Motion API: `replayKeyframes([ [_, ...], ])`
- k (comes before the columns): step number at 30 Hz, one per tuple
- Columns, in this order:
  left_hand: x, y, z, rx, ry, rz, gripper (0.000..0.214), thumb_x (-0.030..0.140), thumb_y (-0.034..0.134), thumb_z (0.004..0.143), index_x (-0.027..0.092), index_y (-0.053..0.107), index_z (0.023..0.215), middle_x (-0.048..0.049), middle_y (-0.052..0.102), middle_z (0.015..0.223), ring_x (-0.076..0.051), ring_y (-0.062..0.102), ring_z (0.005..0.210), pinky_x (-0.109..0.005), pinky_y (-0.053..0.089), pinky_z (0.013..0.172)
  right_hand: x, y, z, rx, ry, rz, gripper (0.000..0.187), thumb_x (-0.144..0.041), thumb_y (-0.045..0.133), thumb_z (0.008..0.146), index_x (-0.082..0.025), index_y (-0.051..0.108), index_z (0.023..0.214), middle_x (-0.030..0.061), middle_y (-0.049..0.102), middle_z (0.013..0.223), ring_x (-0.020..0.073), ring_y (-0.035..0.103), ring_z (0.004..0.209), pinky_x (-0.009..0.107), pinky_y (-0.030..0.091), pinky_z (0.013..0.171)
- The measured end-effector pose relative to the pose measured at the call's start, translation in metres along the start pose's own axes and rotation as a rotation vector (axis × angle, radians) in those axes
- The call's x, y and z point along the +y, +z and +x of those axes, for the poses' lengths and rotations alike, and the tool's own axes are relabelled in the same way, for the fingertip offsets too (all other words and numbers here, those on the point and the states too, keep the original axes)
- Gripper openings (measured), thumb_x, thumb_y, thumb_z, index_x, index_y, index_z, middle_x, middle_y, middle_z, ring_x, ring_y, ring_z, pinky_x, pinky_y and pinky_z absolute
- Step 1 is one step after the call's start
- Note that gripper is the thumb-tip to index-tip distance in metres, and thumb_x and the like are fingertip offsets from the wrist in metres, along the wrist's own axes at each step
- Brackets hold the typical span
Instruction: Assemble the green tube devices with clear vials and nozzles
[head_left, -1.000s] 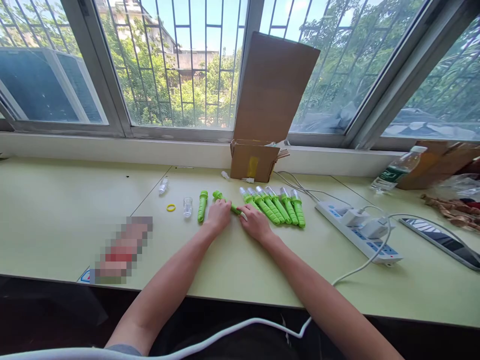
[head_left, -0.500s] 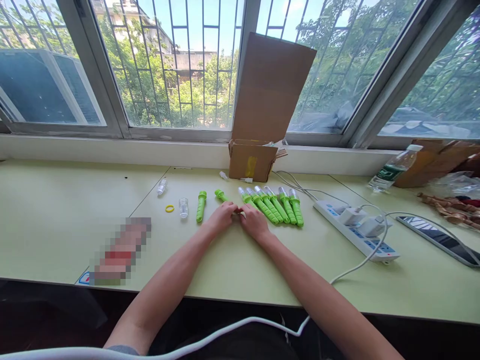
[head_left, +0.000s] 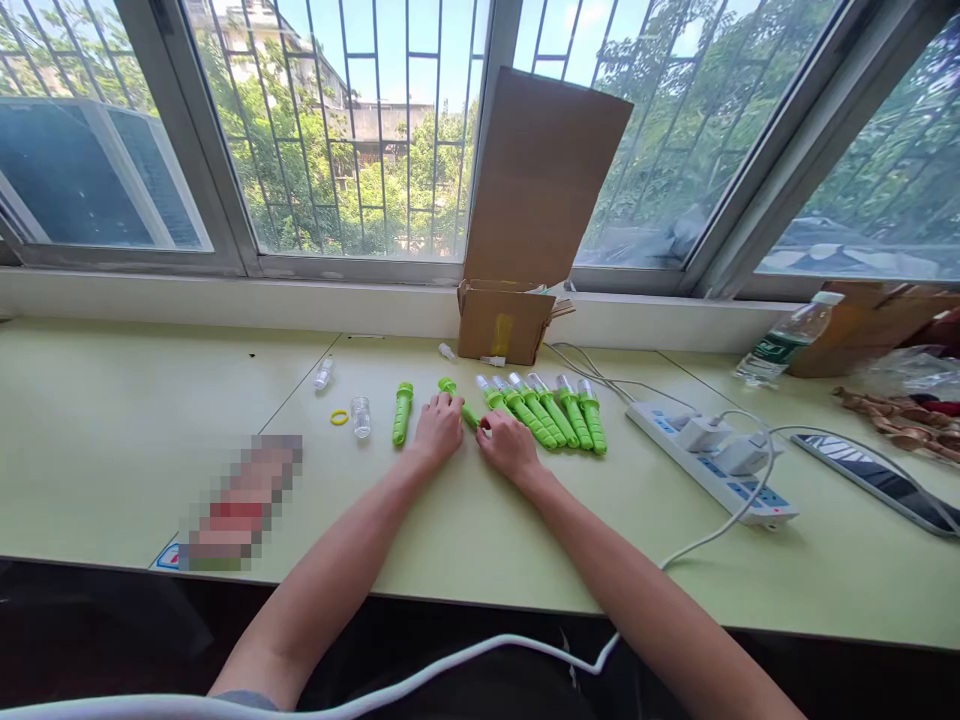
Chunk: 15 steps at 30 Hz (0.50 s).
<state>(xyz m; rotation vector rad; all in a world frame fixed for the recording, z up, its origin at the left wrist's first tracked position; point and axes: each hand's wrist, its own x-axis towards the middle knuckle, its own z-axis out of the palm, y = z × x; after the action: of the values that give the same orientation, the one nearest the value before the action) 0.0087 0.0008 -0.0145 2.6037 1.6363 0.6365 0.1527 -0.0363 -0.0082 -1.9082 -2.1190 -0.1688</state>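
A thin green stick with a wider ringed head [head_left: 448,385] slants between my two hands, its middle partly covered by fingers. My left hand [head_left: 439,428] has its fingers curled over the upper part of this stick. At the lower end, my right hand [head_left: 508,442] pinches it; the very tip is hidden. Just left of my left hand lies a green ribbed tube [head_left: 403,414] without a clear cap. Close to my right hand, several green tubes with clear caps [head_left: 536,410] lie side by side.
Left of the hands are a clear small bottle [head_left: 361,417], a yellow ring [head_left: 339,417] and another clear piece [head_left: 323,374]. Behind stands an open cardboard box [head_left: 502,322]. Rightward are a power strip [head_left: 716,470] with cables, a phone [head_left: 874,480] and a water bottle [head_left: 787,340].
My hands were together and have moved apart, the left one going slightly left. The green stick's head has shifted a little right, and the small clear bottle a little left.
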Motion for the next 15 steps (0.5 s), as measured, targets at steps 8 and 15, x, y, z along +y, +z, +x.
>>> replayKeyframes([
  [8, -0.0049, 0.0074, 0.0005, -0.079, 0.092, -0.108, 0.048, 0.011, 0.038, 0.085, 0.016, 0.044, 0.133, -0.0140, 0.055, 0.124, -0.022, 0.051, 0.115, -0.034, 0.038, 0.100, -0.0046, -0.0013, -0.0034, 0.020, 0.038, 0.047, 0.030, -0.035, 0.044, 0.090, -0.018, 0.060, 0.109, 0.0093, 0.064, 0.105, 0.0201, 0.061, 0.089, 0.027, 0.042, 0.072],
  [15, -0.0064, 0.0053, 0.0016, -0.058, 0.250, -0.259, 0.046, 0.011, 0.042, 0.084, 0.017, 0.049, 0.129, -0.0105, 0.062, 0.114, -0.020, 0.056, 0.107, -0.032, 0.044, 0.095, -0.0058, 0.0003, -0.0038, -0.018, 0.043, -0.003, 0.046, -0.038, 0.041, 0.092, -0.021, 0.042, 0.135, 0.0127, 0.058, 0.117, 0.0237, 0.061, 0.096, 0.031, 0.043, 0.075],
])
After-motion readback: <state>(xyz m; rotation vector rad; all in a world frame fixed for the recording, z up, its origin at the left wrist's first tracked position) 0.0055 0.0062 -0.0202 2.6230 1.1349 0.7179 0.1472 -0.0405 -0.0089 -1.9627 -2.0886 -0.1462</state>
